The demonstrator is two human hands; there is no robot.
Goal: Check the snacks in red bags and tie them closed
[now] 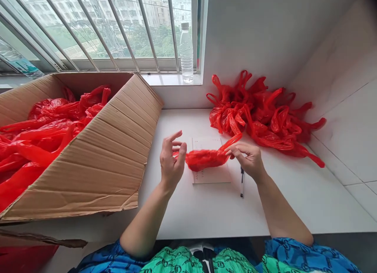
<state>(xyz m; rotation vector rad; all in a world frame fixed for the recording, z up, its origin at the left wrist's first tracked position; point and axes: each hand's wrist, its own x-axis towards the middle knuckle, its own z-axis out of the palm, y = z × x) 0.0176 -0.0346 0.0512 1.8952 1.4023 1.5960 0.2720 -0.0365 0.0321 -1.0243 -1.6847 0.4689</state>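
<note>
A twisted red plastic bag (pixel 206 160) stretches between my two hands above the table. My left hand (pixel 172 160) has its fingers curled around the bag's left end, a bit of red showing between them and the thumb. At the other side my right hand (pixel 247 158) pinches the bag by its right end, where a thin red strip rises behind the fingers. Under the bag lies a white notebook (pixel 215 177) with small marks on it, partly covered. A pen (pixel 242 182) rests on the table just right of the notebook, below my right hand.
On the left, a large cardboard box (pixel 97 163) holds many red plastic bags (pixel 47 127). A pile of knotted red bags (pixel 265 112) lies at the back right against the wall. A water bottle (pixel 186 53) stands on the sill by the barred window.
</note>
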